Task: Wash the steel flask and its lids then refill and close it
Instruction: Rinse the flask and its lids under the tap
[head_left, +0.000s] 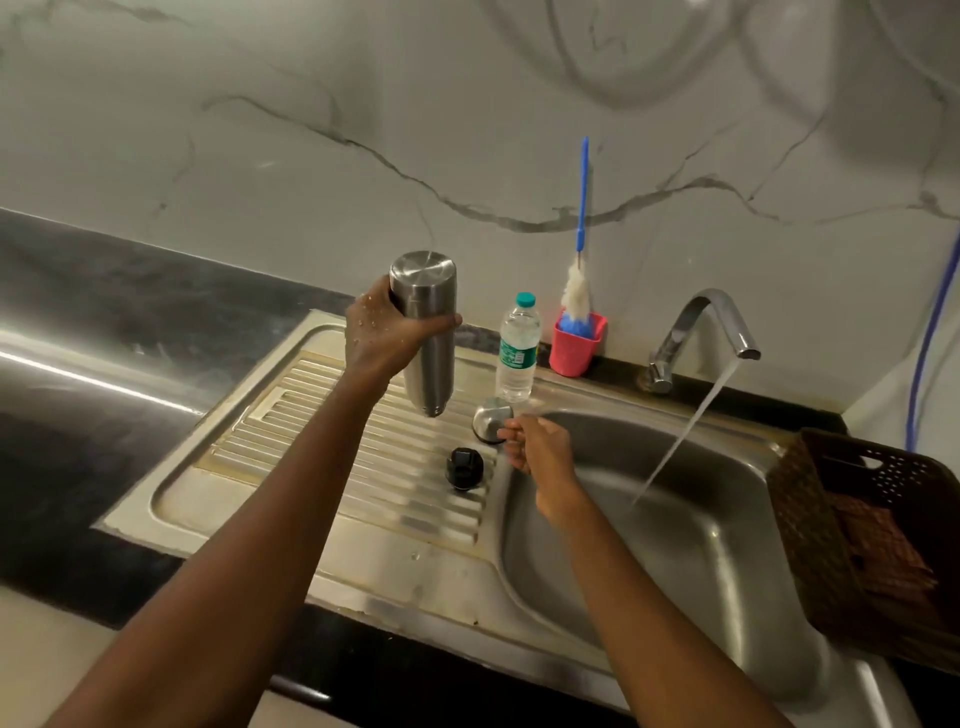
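My left hand (387, 338) grips the steel flask (428, 332) and holds it upside down above the ribbed drainboard (332, 436), its mouth pointing down. A steel cap (491, 418) sits on the drainboard by the sink's edge, and my right hand (540, 452) touches its right side with curled fingertips. The black inner lid (465, 467) lies on the drainboard just in front of the steel cap. Water runs from the tap (711, 327) into the sink basin (675, 535).
A clear plastic water bottle (517, 348) with a teal cap stands behind the steel cap. A pink cup (576, 345) holding a blue-handled bottle brush (582, 260) sits by the wall. A brown basket (872, 540) rests at the sink's right side. Dark counter lies to the left.
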